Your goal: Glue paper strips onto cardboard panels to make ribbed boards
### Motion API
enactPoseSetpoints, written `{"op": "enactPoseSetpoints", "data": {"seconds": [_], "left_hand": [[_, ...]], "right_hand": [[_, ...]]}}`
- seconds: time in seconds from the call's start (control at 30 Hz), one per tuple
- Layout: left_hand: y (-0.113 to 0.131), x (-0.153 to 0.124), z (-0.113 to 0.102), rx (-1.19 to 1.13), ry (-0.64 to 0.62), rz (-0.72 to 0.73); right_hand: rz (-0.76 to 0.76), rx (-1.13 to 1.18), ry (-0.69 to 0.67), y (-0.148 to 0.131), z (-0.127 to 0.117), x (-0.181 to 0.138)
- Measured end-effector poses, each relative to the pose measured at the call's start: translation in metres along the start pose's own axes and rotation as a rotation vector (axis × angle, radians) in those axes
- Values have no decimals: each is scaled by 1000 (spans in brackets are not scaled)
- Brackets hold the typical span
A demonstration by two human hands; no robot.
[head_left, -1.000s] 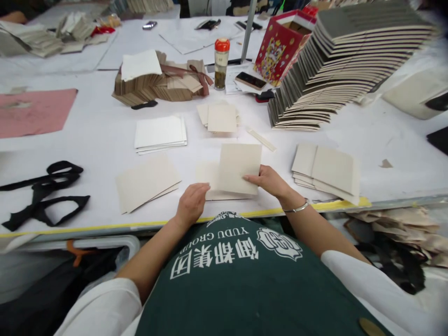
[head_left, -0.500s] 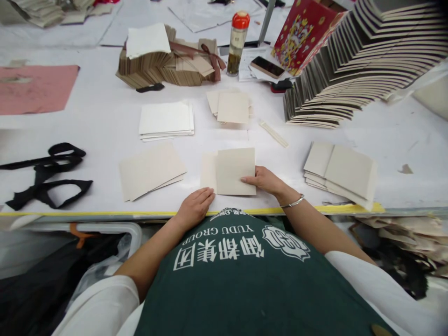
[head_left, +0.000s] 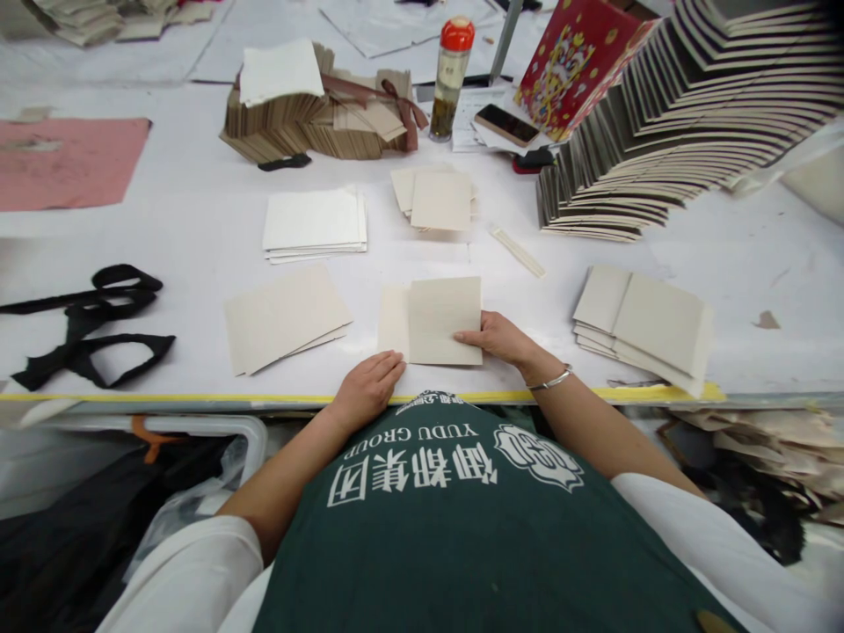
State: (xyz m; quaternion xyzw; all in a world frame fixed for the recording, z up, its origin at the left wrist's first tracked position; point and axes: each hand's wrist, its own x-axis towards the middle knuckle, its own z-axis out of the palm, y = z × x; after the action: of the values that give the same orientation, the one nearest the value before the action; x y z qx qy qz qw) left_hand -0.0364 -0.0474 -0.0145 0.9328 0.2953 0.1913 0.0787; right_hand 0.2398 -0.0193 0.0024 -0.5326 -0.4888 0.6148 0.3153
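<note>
White table (head_left: 198, 237), card stacks (head_left: 643, 325) all round: your right hand (head_left: 501, 338) is pinching the right edge of the square card (head_left: 441, 321), lying over a second card (head_left: 392, 321) by the front edge. Your left hand (head_left: 369, 387) is resting loose, gripping nothing; unpinned, the second card could slide askew.

Lower card (head_left: 394, 321) mostly under upper card (head_left: 443, 318)

There are two flat beige cardboard cards (head_left: 443, 321) in the lower middle. At the top are one clear bottle with a red cap (head_left: 450, 81), one red printed box (head_left: 567, 63) and one black phone (head_left: 506, 125). One pink sheet (head_left: 66, 163) lies upper left.
</note>
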Motion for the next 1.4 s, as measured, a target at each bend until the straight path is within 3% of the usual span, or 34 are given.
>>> {"op": "enactPoseSetpoints", "data": {"seconds": [0.9, 1.17, 1.4], "left_hand": [[0, 0, 2, 39, -7, 11], [8, 13, -6, 160, -129, -37], [10, 17, -3, 119, -49, -102]], "right_hand": [[-38, -102, 101, 2, 6, -4], [-76, -157, 104, 8, 5, -1], [-75, -215, 114, 8, 5, 0]]}}
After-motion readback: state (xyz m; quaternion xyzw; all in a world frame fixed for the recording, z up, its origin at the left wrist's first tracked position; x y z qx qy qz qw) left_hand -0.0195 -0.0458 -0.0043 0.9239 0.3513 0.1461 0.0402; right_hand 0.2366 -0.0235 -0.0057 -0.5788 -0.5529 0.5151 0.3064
